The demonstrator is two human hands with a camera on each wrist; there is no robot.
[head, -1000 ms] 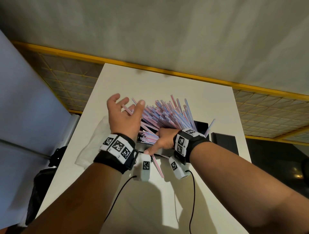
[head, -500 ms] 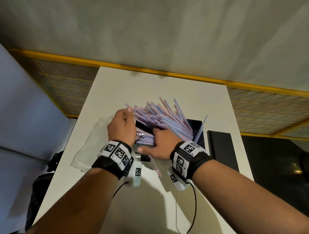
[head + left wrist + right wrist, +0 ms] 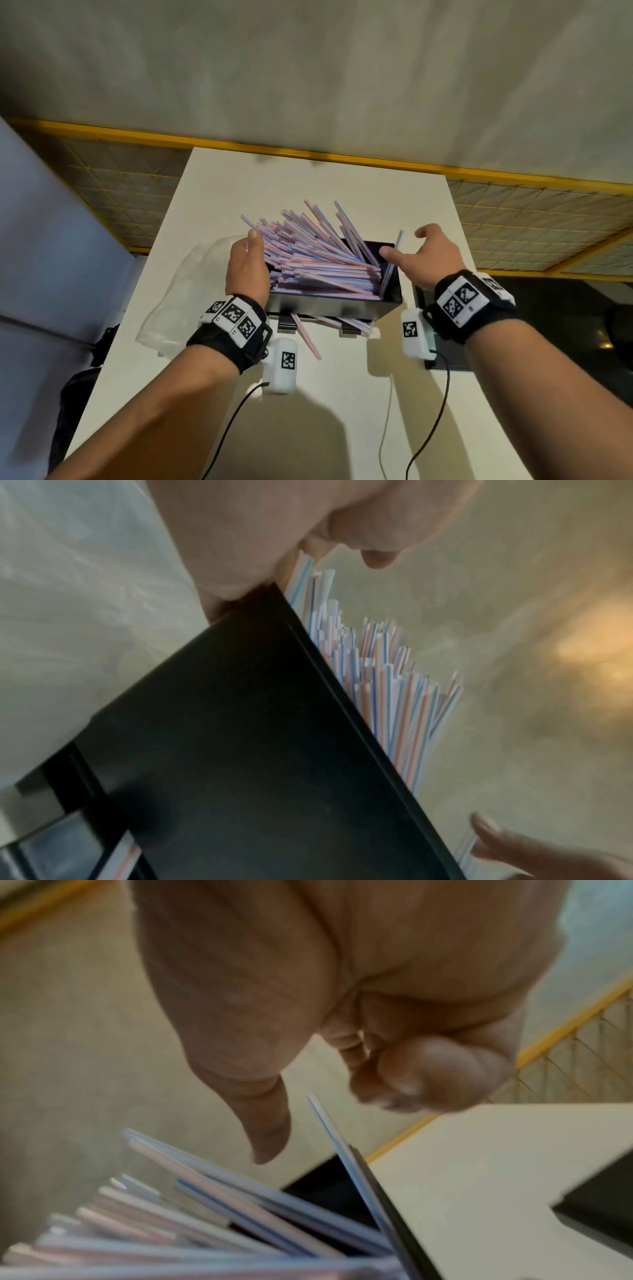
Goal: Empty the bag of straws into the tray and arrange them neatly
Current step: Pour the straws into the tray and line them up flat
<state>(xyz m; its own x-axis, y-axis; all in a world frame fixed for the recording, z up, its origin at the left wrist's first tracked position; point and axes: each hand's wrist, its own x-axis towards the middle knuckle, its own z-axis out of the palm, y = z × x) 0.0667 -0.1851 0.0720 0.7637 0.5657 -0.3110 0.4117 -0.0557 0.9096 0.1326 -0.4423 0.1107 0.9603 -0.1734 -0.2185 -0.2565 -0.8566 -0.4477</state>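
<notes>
A black tray (image 3: 329, 305) stands mid-table, heaped with pink- and blue-striped straws (image 3: 318, 260) that fan up and out over its left end. My left hand (image 3: 246, 263) is at that left end, heel on the tray's corner (image 3: 240, 737), thumb and fingers curled round the outermost straws (image 3: 387, 696). My right hand (image 3: 428, 253) hovers over the right end with fingers spread and holds nothing. Its thumb (image 3: 267, 1123) is close to one straw (image 3: 394, 260) that leans on the right wall. The empty clear bag (image 3: 185, 291) lies left of the tray.
One loose straw (image 3: 306, 337) lies on the white table (image 3: 308, 178) in front of the tray, and a few more poke out from under it. A flat black piece (image 3: 603, 1204) lies right of the tray, under my right wrist. Floor shows beyond the table's edges.
My right hand has lifted off the straws and swung out to the tray's right end, opening wide. My left hand closed on the left straws and has pushed them lower towards the tray.
</notes>
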